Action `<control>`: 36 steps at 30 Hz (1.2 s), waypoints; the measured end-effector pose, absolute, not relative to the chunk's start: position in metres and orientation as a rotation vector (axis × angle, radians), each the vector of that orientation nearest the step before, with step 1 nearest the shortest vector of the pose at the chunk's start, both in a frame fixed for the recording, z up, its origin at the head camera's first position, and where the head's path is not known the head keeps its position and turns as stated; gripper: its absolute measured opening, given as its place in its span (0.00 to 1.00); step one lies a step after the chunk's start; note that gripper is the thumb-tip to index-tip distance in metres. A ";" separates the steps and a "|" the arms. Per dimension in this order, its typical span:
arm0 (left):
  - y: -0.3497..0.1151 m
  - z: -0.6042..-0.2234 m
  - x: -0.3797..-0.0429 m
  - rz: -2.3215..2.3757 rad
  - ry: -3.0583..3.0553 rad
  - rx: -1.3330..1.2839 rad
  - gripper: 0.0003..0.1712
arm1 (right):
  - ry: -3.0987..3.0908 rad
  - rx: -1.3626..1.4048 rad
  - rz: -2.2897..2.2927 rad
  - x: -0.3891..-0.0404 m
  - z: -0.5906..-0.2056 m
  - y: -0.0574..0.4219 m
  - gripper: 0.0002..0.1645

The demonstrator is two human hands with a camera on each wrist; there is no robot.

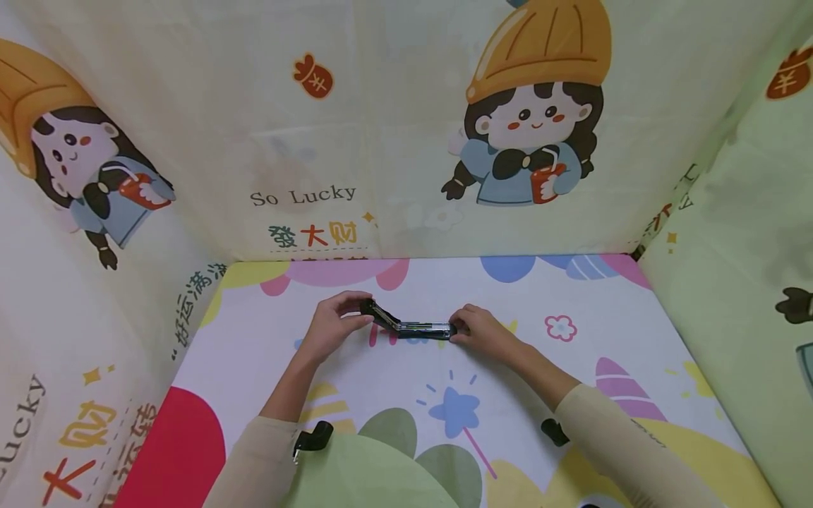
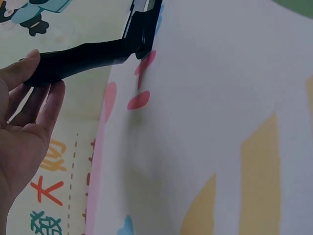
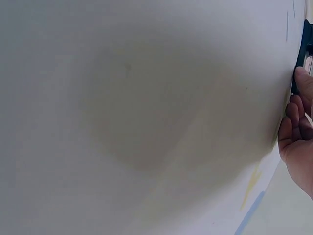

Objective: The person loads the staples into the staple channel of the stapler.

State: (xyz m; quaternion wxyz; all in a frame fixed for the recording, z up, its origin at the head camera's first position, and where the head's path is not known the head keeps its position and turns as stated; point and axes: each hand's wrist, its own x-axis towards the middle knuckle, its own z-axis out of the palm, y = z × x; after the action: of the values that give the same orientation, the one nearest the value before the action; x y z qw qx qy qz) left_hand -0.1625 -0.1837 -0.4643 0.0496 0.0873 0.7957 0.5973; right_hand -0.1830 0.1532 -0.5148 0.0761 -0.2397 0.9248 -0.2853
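A black stapler (image 1: 424, 331) lies opened out over the white patterned table, its long metal channel facing up. Its top arm (image 2: 88, 59) slants upward to the left from the hinge. My left hand (image 1: 330, 326) pinches the raised end of that arm between thumb and fingers. At the opposite end, my right hand (image 1: 483, 333) grips the tip of the stapler low against the table. Only an edge of the stapler (image 3: 302, 58) and part of the right hand (image 3: 299, 147) show in the right wrist view. Whether staples lie in the channel is too small to tell.
The table (image 1: 508, 395) has a printed cover with flowers, a star wand and coloured shapes. Cream printed cloth walls (image 1: 406, 141) rise at the back and both sides. Black pieces (image 1: 315, 436) sit beside the sleeves near both forearms.
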 end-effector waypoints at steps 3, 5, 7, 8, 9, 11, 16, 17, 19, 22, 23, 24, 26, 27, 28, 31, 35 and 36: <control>-0.179 -0.464 -0.164 1.813 2.428 0.257 0.24 | 2.770 -0.728 -0.871 -0.183 -0.514 0.154 0.18; -0.176 -0.464 -0.166 1.808 2.434 0.259 0.24 | 2.766 -0.735 -0.886 -0.183 -0.514 0.154 0.18; -0.172 -0.464 -0.167 1.795 2.445 0.274 0.23 | 2.763 -0.744 -0.896 -0.182 -0.514 0.154 0.18; -0.170 -0.465 -0.168 1.792 2.447 0.281 0.23 | 2.762 -0.747 -0.898 -0.182 -0.514 0.155 0.18; -0.167 -0.465 -0.169 1.794 2.444 0.291 0.23 | 2.762 -0.752 -0.895 -0.182 -0.514 0.155 0.18; -0.163 -0.464 -0.170 1.786 2.449 0.309 0.22 | 2.760 -0.747 -0.895 -0.182 -0.514 0.155 0.18; -0.150 -0.460 -0.171 1.777 2.454 0.351 0.23 | 2.759 -0.726 -0.902 -0.182 -0.514 0.155 0.18; -0.148 -0.460 -0.171 1.781 2.449 0.353 0.23 | 2.760 -0.725 -0.905 -0.182 -0.514 0.155 0.18; -0.144 -0.459 -0.172 1.792 2.439 0.348 0.22 | 2.760 -0.725 -0.908 -0.182 -0.514 0.155 0.18; -0.141 -0.460 -0.173 1.817 2.412 0.332 0.22 | 2.756 -0.716 -0.911 -0.181 -0.515 0.154 0.18; -0.140 -0.461 -0.173 1.816 2.409 0.326 0.22 | 2.756 -0.713 -0.909 -0.181 -0.515 0.154 0.18; -0.138 -0.461 -0.174 1.813 2.410 0.326 0.22 | 2.758 -0.716 -0.907 -0.181 -0.515 0.154 0.18; -0.136 -0.461 -0.174 1.803 2.414 0.328 0.22 | 2.762 -0.721 -0.910 -0.182 -0.514 0.154 0.17; -0.134 -0.460 -0.174 1.793 2.421 0.331 0.22 | 2.764 -0.725 -0.910 -0.182 -0.514 0.154 0.17; -0.132 -0.460 -0.175 1.782 2.431 0.331 0.22 | 2.765 -0.727 -0.912 -0.182 -0.514 0.154 0.17; -0.126 -0.459 -0.175 1.754 2.459 0.301 0.22 | 2.766 -0.724 -0.912 -0.183 -0.514 0.154 0.17; -0.117 -0.457 -0.176 1.705 2.492 0.286 0.21 | 2.761 -0.695 -0.908 -0.184 -0.515 0.154 0.17; -0.115 -0.457 -0.177 1.692 2.502 0.292 0.21 | 2.758 -0.691 -0.909 -0.184 -0.515 0.154 0.17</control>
State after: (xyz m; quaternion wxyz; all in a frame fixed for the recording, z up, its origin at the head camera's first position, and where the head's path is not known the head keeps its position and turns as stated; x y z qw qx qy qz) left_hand -0.1765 -0.1148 -0.4572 0.0535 0.0960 0.8234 0.5567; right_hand -0.1836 0.1539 -0.5151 0.0782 -0.2307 0.9212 -0.3036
